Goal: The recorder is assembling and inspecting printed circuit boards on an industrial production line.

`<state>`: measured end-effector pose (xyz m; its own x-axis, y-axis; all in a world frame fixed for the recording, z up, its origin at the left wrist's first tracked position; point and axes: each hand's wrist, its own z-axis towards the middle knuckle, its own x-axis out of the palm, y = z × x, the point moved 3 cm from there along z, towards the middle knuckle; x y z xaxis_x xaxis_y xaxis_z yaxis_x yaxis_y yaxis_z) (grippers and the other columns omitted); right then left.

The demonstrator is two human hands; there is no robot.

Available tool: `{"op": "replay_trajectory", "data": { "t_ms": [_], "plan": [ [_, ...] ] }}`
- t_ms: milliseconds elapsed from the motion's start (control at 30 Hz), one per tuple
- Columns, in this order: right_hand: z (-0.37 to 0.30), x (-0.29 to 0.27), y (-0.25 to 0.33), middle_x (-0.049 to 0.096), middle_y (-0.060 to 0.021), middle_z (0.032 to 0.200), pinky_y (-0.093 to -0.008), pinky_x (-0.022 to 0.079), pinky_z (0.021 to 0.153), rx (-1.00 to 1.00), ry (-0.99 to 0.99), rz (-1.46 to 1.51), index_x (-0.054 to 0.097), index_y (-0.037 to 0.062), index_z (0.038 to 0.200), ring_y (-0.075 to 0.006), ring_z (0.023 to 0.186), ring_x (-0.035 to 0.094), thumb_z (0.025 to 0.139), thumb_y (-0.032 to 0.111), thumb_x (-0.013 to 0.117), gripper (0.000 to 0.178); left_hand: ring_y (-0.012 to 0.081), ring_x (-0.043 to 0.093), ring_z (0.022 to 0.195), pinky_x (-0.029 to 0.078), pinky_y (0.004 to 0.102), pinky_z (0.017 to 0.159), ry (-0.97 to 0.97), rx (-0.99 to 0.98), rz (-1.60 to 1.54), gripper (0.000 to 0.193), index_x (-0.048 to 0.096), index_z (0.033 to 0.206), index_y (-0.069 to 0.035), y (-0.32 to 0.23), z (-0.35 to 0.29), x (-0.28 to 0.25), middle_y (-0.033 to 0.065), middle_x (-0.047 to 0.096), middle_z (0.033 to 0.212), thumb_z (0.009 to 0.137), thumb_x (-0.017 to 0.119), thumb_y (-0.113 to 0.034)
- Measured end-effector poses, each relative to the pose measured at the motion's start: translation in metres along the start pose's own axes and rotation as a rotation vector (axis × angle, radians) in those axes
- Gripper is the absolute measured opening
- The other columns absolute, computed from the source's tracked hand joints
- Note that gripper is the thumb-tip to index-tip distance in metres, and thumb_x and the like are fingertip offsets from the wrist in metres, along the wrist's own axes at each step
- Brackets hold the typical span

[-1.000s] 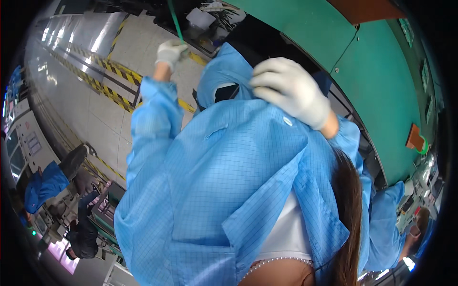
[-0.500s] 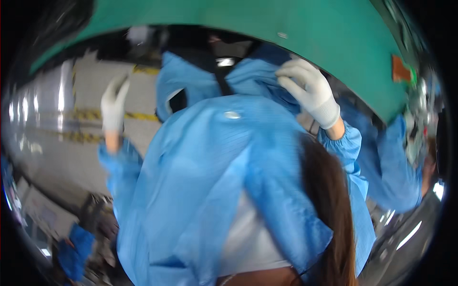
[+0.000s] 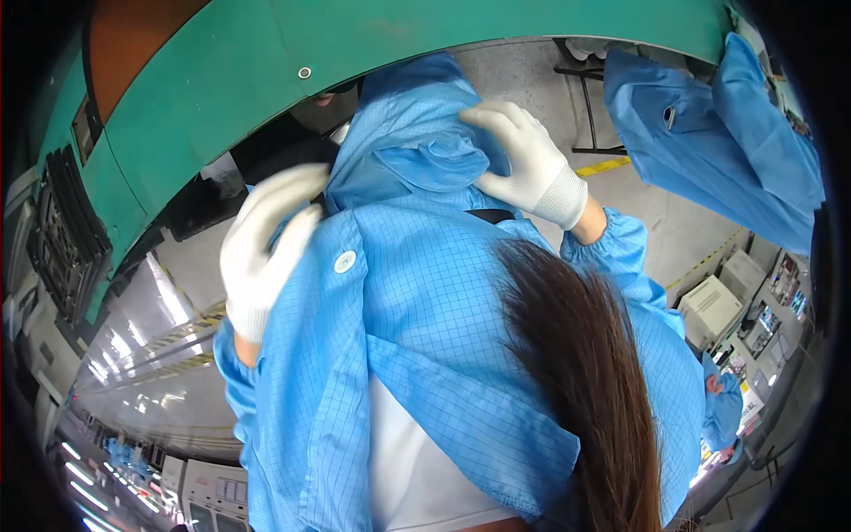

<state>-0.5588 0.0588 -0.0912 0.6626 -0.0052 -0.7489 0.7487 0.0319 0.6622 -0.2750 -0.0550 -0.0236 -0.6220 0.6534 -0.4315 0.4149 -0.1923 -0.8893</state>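
I wear a blue checked smock [image 3: 434,275] with a white button [image 3: 345,262] on its front. My left hand [image 3: 266,253], in a white knit glove and slightly blurred, hovers at the left side of the smock. Its thumb and fingers are apart with nothing between them. My right hand [image 3: 530,168], gloved the same way, is above the smock's blue skirt [image 3: 417,133] over my lap. Its fingers curve forward, apart from the thumb, and hold nothing. Whether the fingertips touch the cloth I cannot tell.
A green tabletop [image 3: 372,40] curves across the front, with a brown panel [image 3: 133,40] at its left. A co-worker's blue smock [image 3: 691,133] is at the right, near a dark metal stool frame [image 3: 589,106]. Long dark hair [image 3: 585,372] hangs over my right side.
The view has swung, so the table and co-worker appear in different places. My left hand has come in from over the floor to beside my smock. My right hand remains open near my lap.
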Motion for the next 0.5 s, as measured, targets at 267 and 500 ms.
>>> {"op": "replay_trajectory", "data": {
  "t_ms": [267,500],
  "plan": [
    [0.034,0.001,0.008,0.066,-0.0061,0.102,-0.0369,0.052,0.084,-0.215,-0.127,-0.162,0.073,0.0088,0.1,-0.028,0.095,0.063,0.077,0.009,0.075,0.023,0.0318,0.059,0.113,0.048,0.0403,0.098,0.284,0.357,0.385,0.05,0.062,0.122,-0.01,0.018,0.065,0.064,0.0109,0.063,0.122,0.076,0.077,-0.022],
    [0.048,-0.003,0.001,0.067,-0.0089,0.102,-0.0344,0.055,0.08,-0.019,-0.194,0.056,0.069,0.0068,0.114,-0.0251,0.091,0.066,0.078,0.019,0.081,0.04,0.0279,0.066,0.092,0.053,0.0353,0.084,0.125,0.16,0.169,0.034,0.068,0.11,-0.004,0.029,0.093,0.068,0.0118,0.068,0.101,0.083,0.074,-0.024]
  ]
}}
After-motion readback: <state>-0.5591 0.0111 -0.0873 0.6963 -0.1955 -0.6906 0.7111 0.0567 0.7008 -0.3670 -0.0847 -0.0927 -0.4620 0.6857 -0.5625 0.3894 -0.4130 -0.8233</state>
